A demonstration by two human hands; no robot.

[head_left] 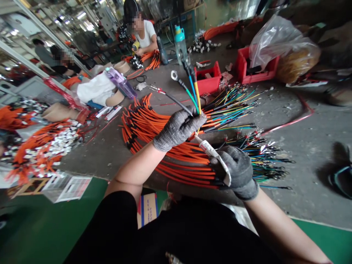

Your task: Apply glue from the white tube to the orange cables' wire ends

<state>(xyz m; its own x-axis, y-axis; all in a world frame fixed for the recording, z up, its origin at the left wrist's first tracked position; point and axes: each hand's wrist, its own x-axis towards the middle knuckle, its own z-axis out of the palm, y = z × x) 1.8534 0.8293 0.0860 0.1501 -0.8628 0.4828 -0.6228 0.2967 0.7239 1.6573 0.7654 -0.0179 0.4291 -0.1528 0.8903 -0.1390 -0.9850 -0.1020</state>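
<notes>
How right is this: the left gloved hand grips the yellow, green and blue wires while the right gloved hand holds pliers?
The pliers are wrong: in the head view, the right gloved hand holds a white tube with a narrow tip. The left gloved hand does grip the yellow, green and blue wires.

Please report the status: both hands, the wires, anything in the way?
Left hand closed on colored wires, ends fanned upward. Right hand gripping white tube, tip near left hand. Orange cables beneath both hands.
</notes>
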